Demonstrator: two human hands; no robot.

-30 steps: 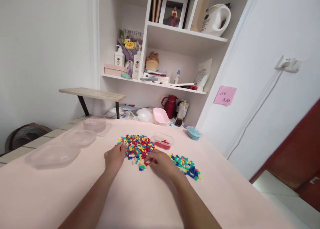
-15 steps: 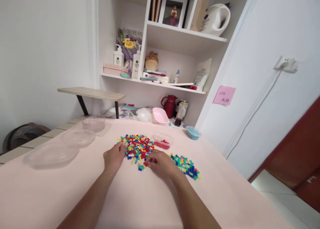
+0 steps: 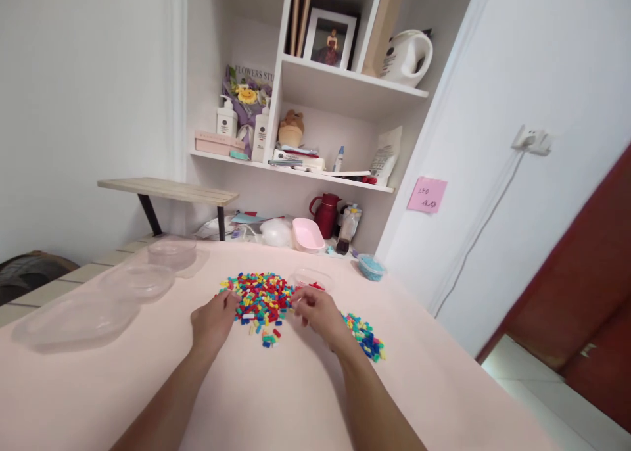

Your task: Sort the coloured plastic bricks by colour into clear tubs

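Observation:
A heap of small coloured plastic bricks (image 3: 261, 293) in mixed colours lies on the pink tabletop. My left hand (image 3: 214, 321) rests at the heap's left edge, fingers curled together, and what they hold, if anything, is hidden. My right hand (image 3: 319, 314) hovers at the right edge of the heap, its fingers bent into a pinch; I cannot make out what is between the tips. Just behind it stands a clear plastic tub (image 3: 323, 275) with red bricks inside, partly covered by the hand. A second pile of bricks (image 3: 367, 338), mostly green, blue and yellow, lies right of my right wrist.
Clear empty-looking tubs (image 3: 79, 319) stand along the left side. A tub of light blue pieces (image 3: 372, 267) sits at the far right. At the back are a pink basin (image 3: 308, 235), a red jug (image 3: 325, 215) and a bottle (image 3: 348, 231), below a white shelf (image 3: 340, 178).
My right hand has moved away from the red brick near the front, back toward the tub of red bricks. That brick stays on the table. My left hand keeps near the heap. The view has shifted slightly.

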